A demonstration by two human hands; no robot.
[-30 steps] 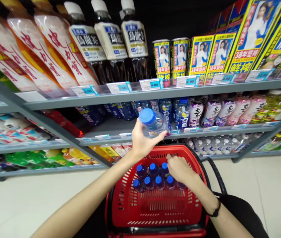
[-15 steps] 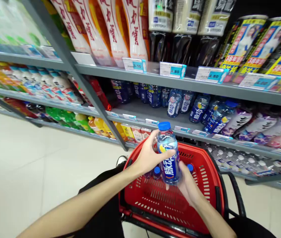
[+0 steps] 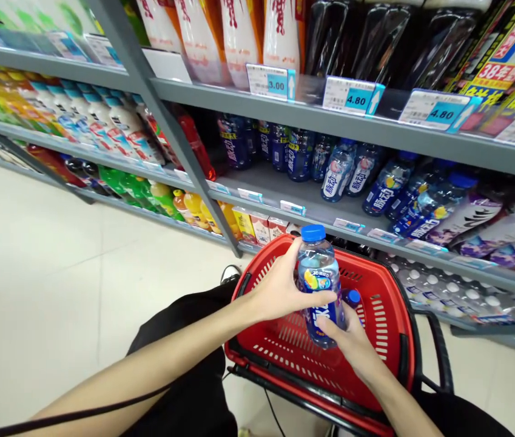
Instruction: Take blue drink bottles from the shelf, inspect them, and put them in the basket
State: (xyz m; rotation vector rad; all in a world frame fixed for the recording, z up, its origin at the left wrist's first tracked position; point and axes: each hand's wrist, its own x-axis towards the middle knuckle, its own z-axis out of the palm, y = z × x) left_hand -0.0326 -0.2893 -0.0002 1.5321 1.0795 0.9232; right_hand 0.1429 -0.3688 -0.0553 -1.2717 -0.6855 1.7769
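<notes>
A clear blue drink bottle (image 3: 318,273) with a blue cap and a lemon on its label is held upright, slightly tilted, above the red shopping basket (image 3: 279,367). My left hand (image 3: 287,288) wraps its upper side, thumb across the label. Lower down, my right hand (image 3: 348,334) grips near the base, its thumb pressed on the front. Behind my right hand, another blue-capped bottle (image 3: 352,297) stands inside the basket. The held bottle and my hands hide part of the basket's inside.
A grey shelf (image 3: 312,203) with similar blue bottles (image 3: 384,188) runs in front, price tags (image 3: 352,95) along its edges. Orange drink bottles (image 3: 239,42) stand above; water bottles (image 3: 443,288) lie low at the right. The basket's black handle (image 3: 439,352) sticks out right. Pale floor tiles (image 3: 57,273) lie at left.
The view has moved closer and tilted down. Both hands still hold the bottle; my right thumb has come round onto the label's front. Blue caps seen left of the bottle are now hidden.
</notes>
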